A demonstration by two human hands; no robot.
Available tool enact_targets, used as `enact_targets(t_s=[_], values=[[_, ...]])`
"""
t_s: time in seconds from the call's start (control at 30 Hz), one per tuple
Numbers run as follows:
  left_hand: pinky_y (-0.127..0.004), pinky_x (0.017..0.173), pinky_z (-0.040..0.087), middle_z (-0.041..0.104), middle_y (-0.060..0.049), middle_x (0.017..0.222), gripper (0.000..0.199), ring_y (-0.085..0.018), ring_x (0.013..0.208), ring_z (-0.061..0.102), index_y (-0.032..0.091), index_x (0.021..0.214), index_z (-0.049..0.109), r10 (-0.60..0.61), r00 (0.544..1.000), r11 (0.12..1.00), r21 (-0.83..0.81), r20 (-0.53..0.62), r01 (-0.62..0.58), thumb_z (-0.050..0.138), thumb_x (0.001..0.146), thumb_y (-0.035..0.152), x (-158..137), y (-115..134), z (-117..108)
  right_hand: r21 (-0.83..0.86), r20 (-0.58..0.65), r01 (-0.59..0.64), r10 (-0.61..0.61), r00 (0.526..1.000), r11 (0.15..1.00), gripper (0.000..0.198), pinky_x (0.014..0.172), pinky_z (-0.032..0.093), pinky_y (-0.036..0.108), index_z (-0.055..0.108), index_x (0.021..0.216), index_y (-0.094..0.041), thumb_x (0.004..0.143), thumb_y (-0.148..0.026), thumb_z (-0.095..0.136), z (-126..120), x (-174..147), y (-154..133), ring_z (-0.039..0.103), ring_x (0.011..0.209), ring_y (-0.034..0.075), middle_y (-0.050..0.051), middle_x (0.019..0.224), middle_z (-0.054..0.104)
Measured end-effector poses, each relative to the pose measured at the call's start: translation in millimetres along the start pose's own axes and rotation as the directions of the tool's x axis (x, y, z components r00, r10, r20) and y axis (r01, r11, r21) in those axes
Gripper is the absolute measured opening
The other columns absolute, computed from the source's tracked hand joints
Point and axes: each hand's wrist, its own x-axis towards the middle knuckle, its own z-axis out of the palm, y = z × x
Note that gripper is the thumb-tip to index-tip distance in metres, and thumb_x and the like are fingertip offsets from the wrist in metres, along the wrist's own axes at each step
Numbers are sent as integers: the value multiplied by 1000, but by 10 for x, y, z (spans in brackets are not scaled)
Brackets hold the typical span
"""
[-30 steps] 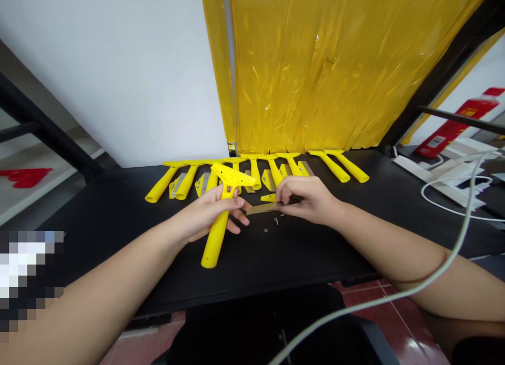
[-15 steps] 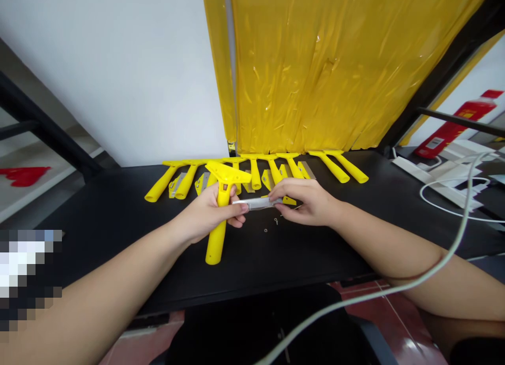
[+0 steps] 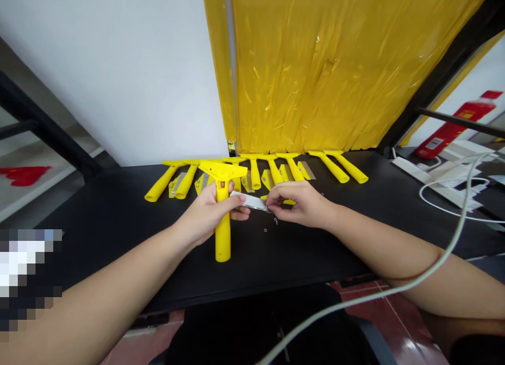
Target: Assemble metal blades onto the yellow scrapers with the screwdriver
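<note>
My left hand is closed around the handle of a yellow scraper, held upright with its wide head at the top. The same hand's thumb and fingers also pinch the left end of a flat silvery-white strip; I cannot tell whether it is a bare blade or a wrapped one. At the strip's right end, my right hand is closed in a pinch on it. Just below lie a small screw and a small ring, which looks like a washer.
Several yellow scraper handles line the back of the black table, with yellow blade clamps among them. A white cable crosses in front of my right forearm. At the right stand a red bottle and white trays.
The scraper in my left hand has turned more upright, its lower end swinging right. The strip now slopes down to the right, and my right hand's fingers have drawn together at its end.
</note>
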Motion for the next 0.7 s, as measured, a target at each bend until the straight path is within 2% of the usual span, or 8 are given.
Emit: enact_targets(t_s=[0.13, 0.27, 0.43, 0.57, 0.63, 0.7], values=[[-27, 68, 67, 70, 2, 78, 37, -15, 73, 74, 19, 91, 53, 24, 999, 999, -30, -30, -25, 87, 77, 24, -11, -1, 47, 81, -8, -52, 53, 999, 995, 6, 68, 56, 28, 69, 91, -21, 90, -15, 67, 44, 10, -20, 66, 72, 15, 4, 87, 73], [-26, 67, 67, 68, 3, 74, 37, -13, 70, 73, 18, 88, 53, 29, 999, 999, -42, -41, -31, 88, 77, 23, 5, -17, 39, 93, 50, -57, 52, 997, 994, 9, 71, 56, 29, 67, 90, -20, 88, -11, 67, 14, 24, -46, 67, 78, 17, 5, 89, 72], [-25, 66, 67, 67, 3, 72, 37, -14, 70, 73, 19, 86, 52, 34, 999, 998, -43, -38, -35, 88, 76, 22, 23, -30, 16, 74, 97, -23, 16, 995, 997, 9, 75, 55, 32, 66, 92, -21, 94, -12, 64, -33, 36, -60, 66, 83, 18, 6, 93, 70], [-25, 65, 67, 67, 4, 72, 39, -14, 68, 74, 19, 87, 49, 39, 997, 998, -52, -68, -42, 87, 76, 19, 15, -10, 26, 127, 63, -13, 5, 998, 992, 4, 79, 56, 35, 69, 93, -20, 97, -21, 68, -45, 39, -67, 68, 86, 19, 7, 96, 73], [-26, 66, 68, 68, 5, 72, 42, -14, 67, 75, 20, 87, 47, 51, 997, 997, -63, -58, -54, 88, 75, 18, 7, -3, 33, 209, 46, -65, 57, 997, 976, 8, 79, 56, 35, 71, 92, -19, 97, -26, 71, -39, 37, -68, 69, 85, 19, 7, 93, 74], [-26, 66, 69, 68, 5, 71, 43, -14, 67, 75, 21, 87, 46, 71, 997, 994, -75, -35, -74, 88, 76, 19, -1, -6, 35, 326, 55, -170, 161, 985, 930, 12, 76, 56, 33, 71, 90, -18, 96, -28, 74, -24, 32, -56, 69, 82, 18, 7, 90, 73]])
